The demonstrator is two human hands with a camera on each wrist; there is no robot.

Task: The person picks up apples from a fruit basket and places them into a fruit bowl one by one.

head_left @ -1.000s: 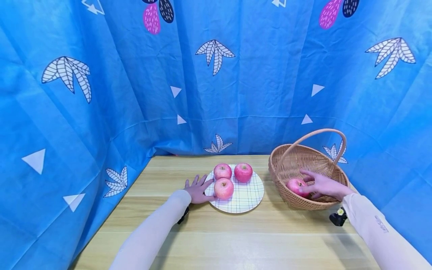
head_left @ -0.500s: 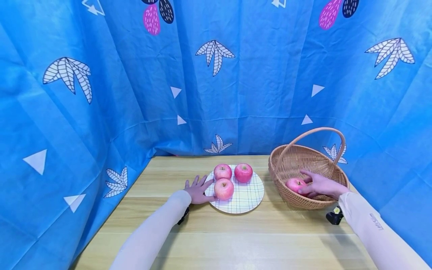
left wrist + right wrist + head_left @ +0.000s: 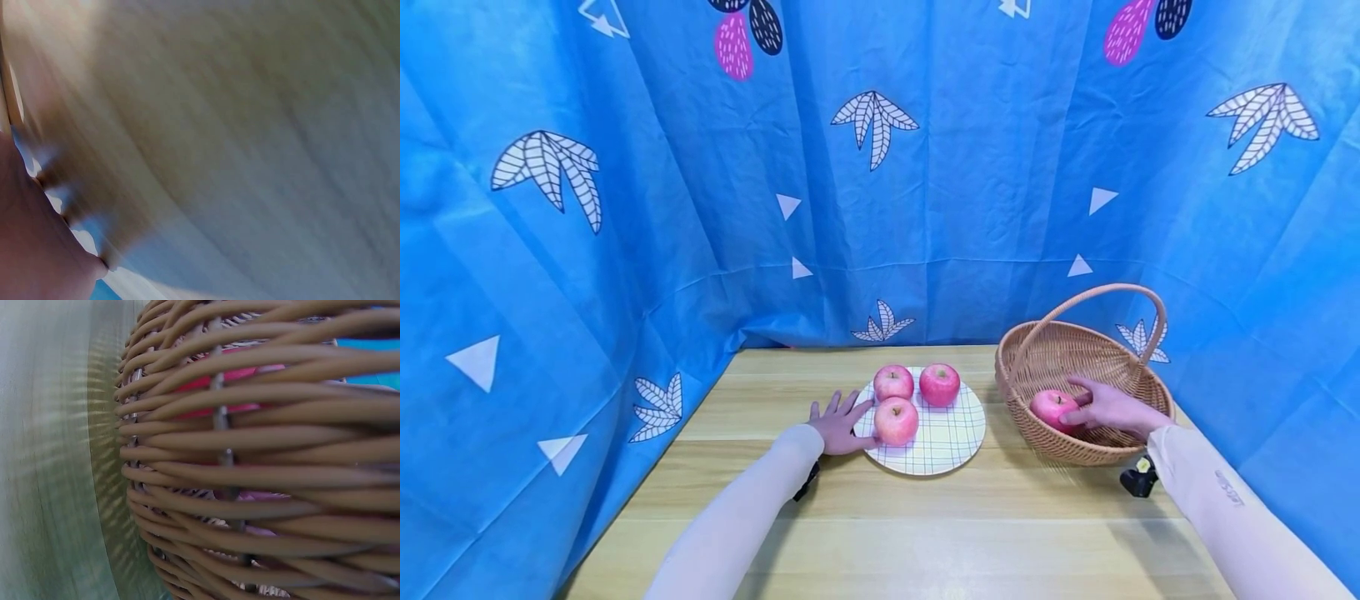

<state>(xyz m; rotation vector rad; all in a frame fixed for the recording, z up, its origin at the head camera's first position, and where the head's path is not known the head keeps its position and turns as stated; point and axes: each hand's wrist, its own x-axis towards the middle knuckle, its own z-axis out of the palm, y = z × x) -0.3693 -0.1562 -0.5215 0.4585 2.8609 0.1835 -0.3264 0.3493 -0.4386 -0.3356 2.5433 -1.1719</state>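
Observation:
My left hand (image 3: 841, 423) lies at the left rim of a round white checked plate (image 3: 951, 437), its fingers spread and straight. Three pink-red apples stand on that plate: a front one (image 3: 897, 421), one behind it (image 3: 893, 382) and one at the back right (image 3: 939, 384). My right hand (image 3: 1112, 408) reaches over the near side of a brown wicker basket (image 3: 1067, 450). Inside, thumb and fingers bracket the right side of another apple (image 3: 1051, 408). From the right wrist, woven strands (image 3: 281, 437) hide most of the hand, and red apple skin shows through the gaps.
The basket's tall arched handle (image 3: 1105, 289) rises over its opening. Beneath everything is a light wooden table (image 3: 925, 533), its back edge against a blue patterned curtain (image 3: 985, 183). In the left wrist view, mostly blurred tabletop (image 3: 219, 125) appears.
The apple in the basket has shifted slightly left, and my right hand and forearm have moved a little left with it. My left hand and the plate have stayed put.

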